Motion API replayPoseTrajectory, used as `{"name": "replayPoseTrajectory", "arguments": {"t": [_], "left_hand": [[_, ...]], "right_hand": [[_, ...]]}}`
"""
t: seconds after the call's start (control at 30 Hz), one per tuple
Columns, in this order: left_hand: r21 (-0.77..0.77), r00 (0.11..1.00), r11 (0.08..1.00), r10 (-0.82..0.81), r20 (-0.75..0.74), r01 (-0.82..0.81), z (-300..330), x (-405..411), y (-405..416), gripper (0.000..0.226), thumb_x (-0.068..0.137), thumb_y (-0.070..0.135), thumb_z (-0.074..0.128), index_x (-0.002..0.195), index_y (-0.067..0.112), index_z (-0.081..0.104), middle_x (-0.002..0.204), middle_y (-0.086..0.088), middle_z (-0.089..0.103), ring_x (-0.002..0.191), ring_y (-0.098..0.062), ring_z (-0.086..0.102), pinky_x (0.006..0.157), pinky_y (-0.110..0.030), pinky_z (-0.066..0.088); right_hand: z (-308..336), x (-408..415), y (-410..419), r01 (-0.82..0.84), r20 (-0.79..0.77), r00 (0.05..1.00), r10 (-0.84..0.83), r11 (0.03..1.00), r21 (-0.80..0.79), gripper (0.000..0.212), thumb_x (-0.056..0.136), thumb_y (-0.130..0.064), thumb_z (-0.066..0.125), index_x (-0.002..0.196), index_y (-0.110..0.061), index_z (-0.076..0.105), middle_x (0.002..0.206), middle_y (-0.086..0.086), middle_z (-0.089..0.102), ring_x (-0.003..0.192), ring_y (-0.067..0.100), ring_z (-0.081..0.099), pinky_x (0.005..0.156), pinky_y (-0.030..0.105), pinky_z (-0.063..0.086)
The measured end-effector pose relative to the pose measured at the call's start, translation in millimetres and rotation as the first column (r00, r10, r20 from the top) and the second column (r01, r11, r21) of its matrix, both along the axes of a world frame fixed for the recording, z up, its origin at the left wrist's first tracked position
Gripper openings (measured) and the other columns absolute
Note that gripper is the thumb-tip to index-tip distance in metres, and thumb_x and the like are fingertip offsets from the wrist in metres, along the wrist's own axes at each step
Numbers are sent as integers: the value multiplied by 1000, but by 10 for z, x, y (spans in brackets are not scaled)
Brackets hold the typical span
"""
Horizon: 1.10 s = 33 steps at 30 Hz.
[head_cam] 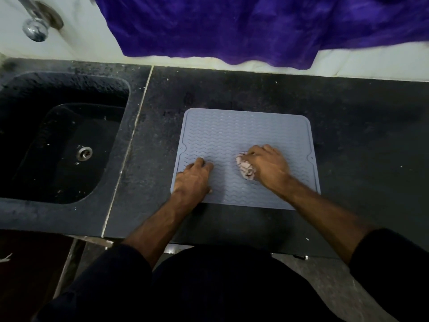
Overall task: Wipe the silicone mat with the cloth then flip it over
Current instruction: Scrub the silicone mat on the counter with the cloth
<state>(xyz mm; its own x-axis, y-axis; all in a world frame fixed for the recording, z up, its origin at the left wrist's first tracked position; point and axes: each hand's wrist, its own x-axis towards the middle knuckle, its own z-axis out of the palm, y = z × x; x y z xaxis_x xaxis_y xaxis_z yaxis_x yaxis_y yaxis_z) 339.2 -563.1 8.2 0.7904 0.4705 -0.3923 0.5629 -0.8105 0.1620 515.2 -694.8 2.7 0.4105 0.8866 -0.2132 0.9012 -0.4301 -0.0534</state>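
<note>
Mat status: the silicone mat lies flat on the dark countertop, centre of the frame, ridged wavy side up, near edge just short of the counter's front edge.

Your right hand sits on the mat's lower right area, fingers curled tight around the bunched cloth. The cloth is a small pale wad with dark markings, sticking out on the left side of your fist and pressed against the mat surface.

Your left hand is palm down on the mat's lower left corner, fingers close together and slightly bent, tips resting on the ridges, holding nothing. Heel of that hand overlaps the mat's near edge.

Hands are apart, bare mat between them.

Sink is at the left of the frame, set into the same counter, drain visible. Tap is at upper left. Purple fabric hangs across the top, above the counter's back edge.

Dark sleeves are pushed up on both your forearms.
</note>
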Motion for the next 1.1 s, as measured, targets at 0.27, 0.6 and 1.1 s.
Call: {"name": "replayPoseTrajectory", "arguments": {"t": [0.27, 0.6, 1.1], "left_hand": [[66, 997, 997, -32, -70, 37, 15, 81, -29, 72, 80, 33, 75, 140, 19, 35, 138, -10, 36, 118, -30, 51, 91, -44, 50], [68, 997, 997, -26, -77, 31, 18, 97, -29, 74, 81, 32, 74, 142, 20, 33, 145, -12, 32, 117, -30, 54, 90, -43, 51], [76, 994, 996, -31, -100, 39, 9, 130, -45, 73, 82, 31, 74, 140, 17, 32, 142, -14, 30, 111, -30, 56, 87, -42, 53]], "right_hand": [[52, 77, -7, 83, -67, 995, -76, 991, 103, 44, 84, -21, 67, 128, -23, 58, 130, 0, 55, 114, 25, 45, 95, 38, 37], [-33, 359, -488, 162, 17, 987, -163, 986, 27, 41, 86, -32, 68, 124, -21, 59, 129, 1, 56, 115, 25, 47, 100, 39, 37], [-60, 412, -542, 204, -67, 978, -198, 975, 91, 37, 89, -31, 63, 125, -22, 59, 130, 0, 57, 115, 24, 47, 98, 38, 35]]}}
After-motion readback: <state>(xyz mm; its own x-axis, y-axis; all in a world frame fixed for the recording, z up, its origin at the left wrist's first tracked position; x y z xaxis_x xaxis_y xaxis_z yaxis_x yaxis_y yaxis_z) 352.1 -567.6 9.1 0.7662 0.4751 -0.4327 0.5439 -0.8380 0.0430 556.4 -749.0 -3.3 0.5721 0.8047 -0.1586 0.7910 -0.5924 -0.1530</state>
